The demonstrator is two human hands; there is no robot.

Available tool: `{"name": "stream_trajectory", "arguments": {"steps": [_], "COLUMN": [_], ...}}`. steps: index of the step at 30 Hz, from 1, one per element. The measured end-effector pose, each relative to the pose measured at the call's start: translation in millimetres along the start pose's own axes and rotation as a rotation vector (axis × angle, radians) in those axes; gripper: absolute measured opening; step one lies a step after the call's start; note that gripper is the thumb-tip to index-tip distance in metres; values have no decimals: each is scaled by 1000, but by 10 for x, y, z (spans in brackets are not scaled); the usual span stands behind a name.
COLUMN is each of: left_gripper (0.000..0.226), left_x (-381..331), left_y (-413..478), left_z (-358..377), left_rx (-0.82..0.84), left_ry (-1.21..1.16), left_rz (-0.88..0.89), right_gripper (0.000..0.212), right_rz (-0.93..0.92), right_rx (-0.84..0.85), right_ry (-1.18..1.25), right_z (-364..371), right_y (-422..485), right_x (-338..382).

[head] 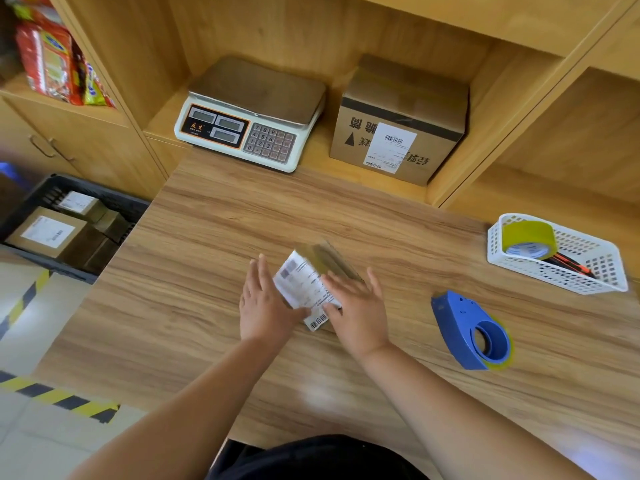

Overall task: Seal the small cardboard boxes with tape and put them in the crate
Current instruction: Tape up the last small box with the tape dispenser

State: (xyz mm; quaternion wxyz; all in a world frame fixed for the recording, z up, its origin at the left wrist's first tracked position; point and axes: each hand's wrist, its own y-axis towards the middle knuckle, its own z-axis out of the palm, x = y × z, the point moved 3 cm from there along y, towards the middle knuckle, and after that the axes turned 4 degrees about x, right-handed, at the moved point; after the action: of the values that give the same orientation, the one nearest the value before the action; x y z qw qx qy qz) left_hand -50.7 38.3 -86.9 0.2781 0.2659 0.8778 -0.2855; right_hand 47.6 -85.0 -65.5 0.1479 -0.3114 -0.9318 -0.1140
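Observation:
A small cardboard box (323, 263) with a white shipping label lies tilted on the wooden table (207, 271), blurred by motion. My left hand (265, 303) is flat against its left side, thumb under the label. My right hand (356, 306) presses on its right side with fingers spread. Together the two hands hold the box between them. A blue tape dispenser (471, 332) lies on the table to the right of my right hand, apart from it. The black crate (114, 202) stands low at the left of the table and holds several labelled boxes (48, 232).
A white mesh basket (595, 271) at the right edge holds a yellow tape roll (528, 239). On the shelf behind stand a digital scale (249, 116) and a larger cardboard box (398, 123). Snack packets (52, 60) fill the upper left shelf. Striped floor tape (62, 400) runs below left.

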Motion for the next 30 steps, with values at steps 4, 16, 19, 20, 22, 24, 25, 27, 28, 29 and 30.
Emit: {"name": "stream_trajectory", "arguments": {"steps": [4,16,19,20,22,24,25,27,28,29,30], "left_gripper": [118,56,34,29,24,23,23,22,23,26,30], "left_x": [13,21,50,54,41,20,13,8,5,2,-5], "left_y": [-6,-54,-34,-27,-17,-6,3,8,4,-1,-13], "left_z": [27,38,52,51,42,38,41,43,42,46,53], "left_rx": [17,37,15,6,-10,-5,1,13,17,21,25], "left_ry": [79,-176,-227,-240,-271,-301,-310,-316,-317,-318,-318], "left_rz": [129,90,72,73,59,17,1,-13,-18,-25,-38], "right_gripper": [44,53,43,42,42,43,44,45,46,48,50], "right_rz": [-220,-219,-268,-269,-259,-254,-255,-262,-262,-256,-241], "right_rx": [-36,-31,-25,-10,17,36,43,55,58,61,61], "right_ry": [-12,-40,-105,-110,-112,-113,-115,-118,-115,-112,-113], "right_z": [68,23,66,83,95,81,67,41,29,15,-5], "right_y": [-24,-134,-154,-165,-169,-155,-145,-130,-131,-136,-146], "right_x": [84,-86,-124,-128,-130,-124,-123,-132,-140,-152,-163]}}
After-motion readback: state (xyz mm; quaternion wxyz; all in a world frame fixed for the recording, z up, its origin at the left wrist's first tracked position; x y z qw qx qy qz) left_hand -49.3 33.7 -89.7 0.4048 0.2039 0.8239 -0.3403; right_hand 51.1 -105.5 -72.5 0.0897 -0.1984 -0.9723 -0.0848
